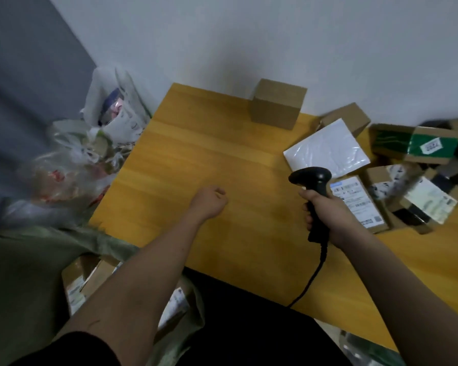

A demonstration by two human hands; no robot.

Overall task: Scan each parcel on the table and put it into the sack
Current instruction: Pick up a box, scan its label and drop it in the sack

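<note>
My right hand (328, 215) grips the handle of a black barcode scanner (313, 178), its head pointing left over the wooden table (196, 159). My left hand (209, 200) hovers over the bare middle of the table with fingers loosely curled, holding nothing. Parcels crowd the right side: a white plastic-wrapped parcel (328, 151), a labelled box (360, 204) just right of the scanner, and a green-taped box (428, 145). A plain brown box (276, 107) stands alone by the wall. The greenish sack (37, 260) lies open at lower left with boxes (85, 278) inside.
White and clear plastic bags (111, 120) stuffed with items pile up left of the table against a grey wall. The scanner's black cable (310, 281) trails over the table's near edge. A white wall backs the table.
</note>
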